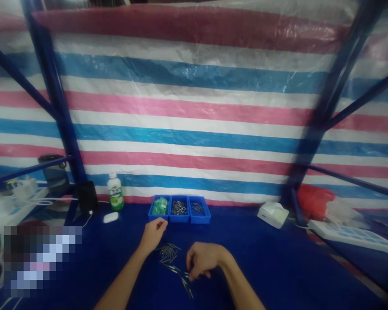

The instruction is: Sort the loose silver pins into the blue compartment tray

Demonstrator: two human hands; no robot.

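My left hand [154, 234] is closed just in front of the left blue bin, fingertips pressed together; whatever it holds is too small to make out. Lower and to the right, my right hand [202, 260] bends its fingers down onto thin metal pieces [185, 284] on the blue table, its fingertips pinched at one of them. Between the hands lies a pile of short metal pins [168, 252]. Three joined blue bins stand behind: the left bin [159, 218] holds green bagged material, the middle bin [179, 218] many small metal parts, the right bin [200, 219] fewer.
A white bottle [115, 193] with a green label and a small white case [111, 217] stand at the back left, near a black box [86, 198]. At the back right sit a tissue pack [273, 214], a red bag [315, 201] and a white power strip [354, 237].
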